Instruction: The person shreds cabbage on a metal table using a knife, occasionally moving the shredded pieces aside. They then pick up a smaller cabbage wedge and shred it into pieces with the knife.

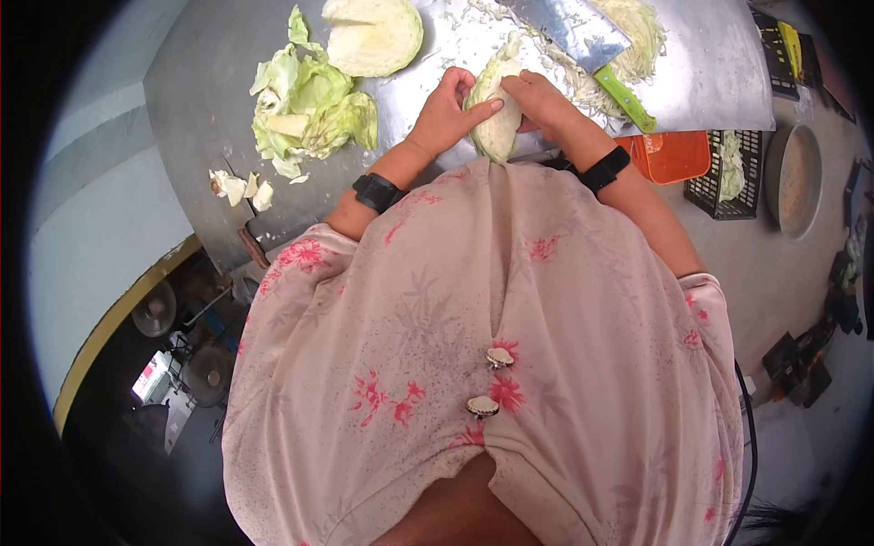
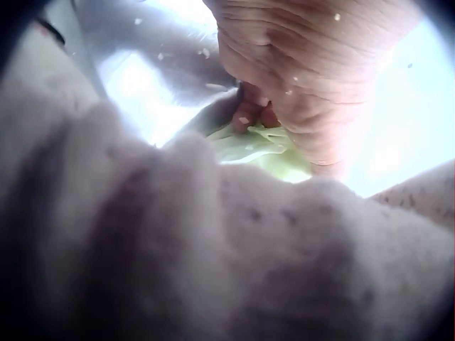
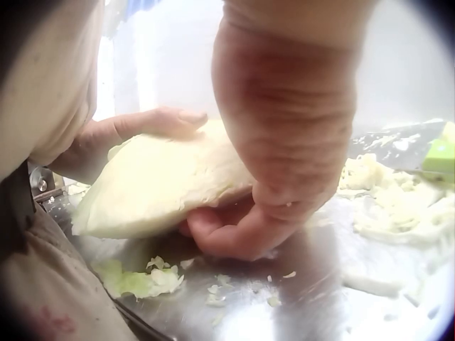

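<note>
Both hands hold a wedge of cabbage (image 1: 496, 132) at the front edge of the metal table, close to the person's shirt. The left hand (image 1: 446, 114) grips its left side, thumb laid over the pale cut face. On the other side, the right hand (image 1: 543, 105) pinches it; in the right wrist view its curled fingers (image 3: 234, 234) reach under the wedge, which tilts just above the metal. Blurred shirt cloth (image 2: 178, 249) hides most of the left wrist view, leaving a bit of green leaf (image 2: 263, 153) beside the hand.
A green-handled knife (image 1: 624, 98) lies on the table's right, by shredded cabbage (image 1: 637, 36). Half a cabbage (image 1: 373, 36), loose outer leaves (image 1: 305, 109) and core scraps (image 1: 241, 188) lie to the left. An orange basket (image 1: 674, 156) and black crate (image 1: 748, 182) stand below the right edge.
</note>
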A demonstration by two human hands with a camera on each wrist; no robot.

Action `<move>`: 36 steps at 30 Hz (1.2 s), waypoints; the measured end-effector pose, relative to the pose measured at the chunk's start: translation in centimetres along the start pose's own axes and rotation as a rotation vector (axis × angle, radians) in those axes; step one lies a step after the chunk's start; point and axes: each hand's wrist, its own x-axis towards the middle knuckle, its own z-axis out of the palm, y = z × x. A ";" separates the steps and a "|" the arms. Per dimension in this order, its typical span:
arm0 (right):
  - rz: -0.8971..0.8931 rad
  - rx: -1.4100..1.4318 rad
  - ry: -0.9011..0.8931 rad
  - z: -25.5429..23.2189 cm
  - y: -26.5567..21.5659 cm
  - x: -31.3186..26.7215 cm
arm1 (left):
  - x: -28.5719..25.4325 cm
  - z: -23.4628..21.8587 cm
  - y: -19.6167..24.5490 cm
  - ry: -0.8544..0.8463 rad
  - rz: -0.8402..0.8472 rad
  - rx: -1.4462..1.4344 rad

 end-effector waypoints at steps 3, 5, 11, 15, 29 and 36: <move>-0.017 0.015 -0.006 0.0 0.1 -0.1 | 0.3 -0.2 0.0 -0.039 -0.040 0.066; -0.025 0.024 -0.006 0.1 -0.1 -0.4 | 0.5 -0.2 -0.3 -0.045 -0.028 0.044; -0.023 0.015 -0.004 0.2 -0.3 -0.4 | 1.0 0.0 -2.6 -0.018 0.077 -0.050; -0.035 0.013 -0.008 0.0 -0.1 -0.4 | 0.6 -0.6 -1.1 -0.072 0.025 0.026; -0.130 -0.172 -0.101 -0.3 0.2 -0.6 | 1.0 -0.3 -2.8 -0.002 0.032 -0.117; -0.176 -0.126 -0.148 -1.0 1.4 0.1 | 0.8 -0.7 -1.8 -0.084 0.040 -0.190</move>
